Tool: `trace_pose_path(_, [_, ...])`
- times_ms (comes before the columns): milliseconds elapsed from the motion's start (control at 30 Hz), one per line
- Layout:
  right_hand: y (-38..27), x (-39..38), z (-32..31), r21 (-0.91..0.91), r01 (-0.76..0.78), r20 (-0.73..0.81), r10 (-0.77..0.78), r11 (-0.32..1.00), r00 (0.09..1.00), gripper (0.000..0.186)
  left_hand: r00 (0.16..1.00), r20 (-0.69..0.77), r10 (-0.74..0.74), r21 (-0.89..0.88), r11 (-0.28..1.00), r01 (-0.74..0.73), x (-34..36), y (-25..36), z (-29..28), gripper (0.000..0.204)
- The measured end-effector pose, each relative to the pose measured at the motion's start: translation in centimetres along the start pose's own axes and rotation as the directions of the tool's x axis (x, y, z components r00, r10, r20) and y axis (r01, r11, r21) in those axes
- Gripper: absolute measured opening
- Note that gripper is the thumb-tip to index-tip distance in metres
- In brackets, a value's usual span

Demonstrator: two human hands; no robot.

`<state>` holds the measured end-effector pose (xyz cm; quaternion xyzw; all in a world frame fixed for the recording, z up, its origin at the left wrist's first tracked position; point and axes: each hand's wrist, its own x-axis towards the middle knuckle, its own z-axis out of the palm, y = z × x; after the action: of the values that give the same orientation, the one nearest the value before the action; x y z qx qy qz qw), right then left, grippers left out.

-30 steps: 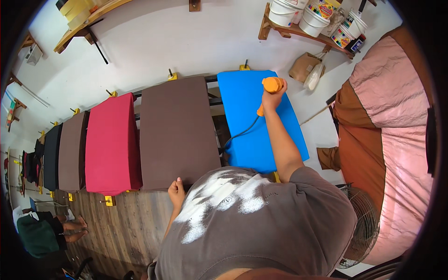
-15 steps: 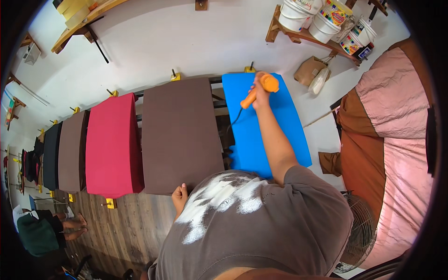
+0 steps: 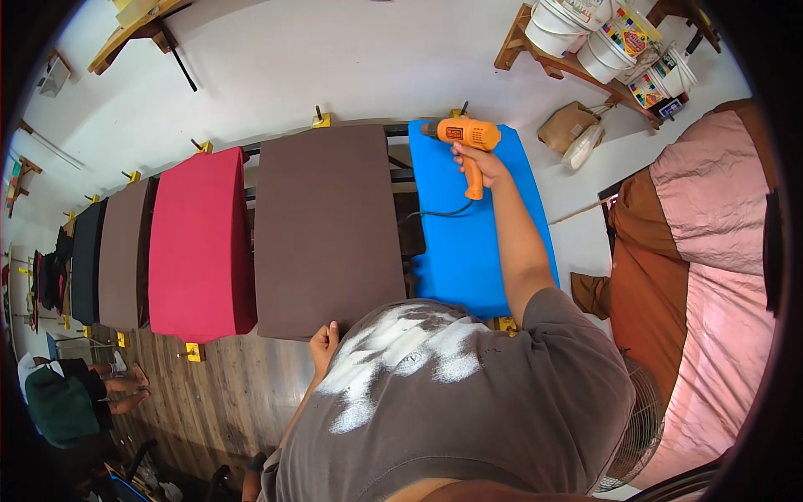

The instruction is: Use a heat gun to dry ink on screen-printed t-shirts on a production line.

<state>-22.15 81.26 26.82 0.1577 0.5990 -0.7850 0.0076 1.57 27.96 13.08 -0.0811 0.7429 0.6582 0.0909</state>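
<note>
Gripping an orange heat gun (image 3: 462,138), the right hand (image 3: 481,163) is stretched out to the far end of the blue panel (image 3: 473,226). Its fingers are wrapped tight round the handle, which drops down toward the person; the barrel lies crosswise, nozzle pointing to the person's left, over the top left corner of the blue panel. A dark cord (image 3: 435,213) loops off the handle base and trails left toward the gap between panels.

Left hand (image 3: 324,343) sits at the near edge of the brown panel (image 3: 326,226). Fingers curled at that edge; I cannot tell if they pinch the cloth or only rest on it.

Layout: the blue panel's long axis runs from the person away to the wall, same as its neighbours. The brown panel is just beside it on the left, a dark rack frame (image 3: 400,176) showing in the gap. Then a red panel (image 3: 201,243), another brown one and a dark one further left. Yellow clamps (image 3: 320,120) mark the far ends.

The right hand is the only one near the tool; the left is well apart from it, at the opposite end of the neighbouring panel.

White buckets (image 3: 577,29) stand on a wall shelf up right. Pink and brown fabric (image 3: 703,251) hangs to the right. Another person sits on the floor, lower left.
</note>
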Motion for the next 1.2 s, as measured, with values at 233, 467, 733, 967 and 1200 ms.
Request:
trace_pose_path(233, [2.2,3.4,-0.3,0.514,0.327,-0.343,-0.159,0.793,0.926,0.022,1.000,0.016,-0.005,-0.019,1.000,0.005,0.3,0.7,0.4,0.050])
trace_pose_path(467, [2.3,1.1,-6.9,0.552,0.523,-0.665,-0.036,0.650,0.746,0.015,0.999,-0.013,0.033,0.015,0.999,-0.033,0.3,0.3,0.2,0.050])
trace_pose_path(733, [1.0,-12.7,-3.7,0.278,-0.290,0.088,0.277,0.916,0.957,0.028,0.998,0.043,0.034,0.018,0.999,-0.035,0.4,0.7,0.2,0.051])
trace_pose_path(967, [3.1,-18.8,2.8,0.092,-0.170,-0.007,0.171,0.981,0.985,0.028,0.981,0.150,0.121,0.142,0.980,-0.142,0.9,0.4,-0.3,0.051])
trace_pose_path(1200, [1.3,-23.3,4.0,-0.187,-0.421,0.000,0.428,0.888,0.904,0.021,0.990,0.138,0.041,0.109,0.992,-0.057,-0.4,3.9,0.3,0.053])
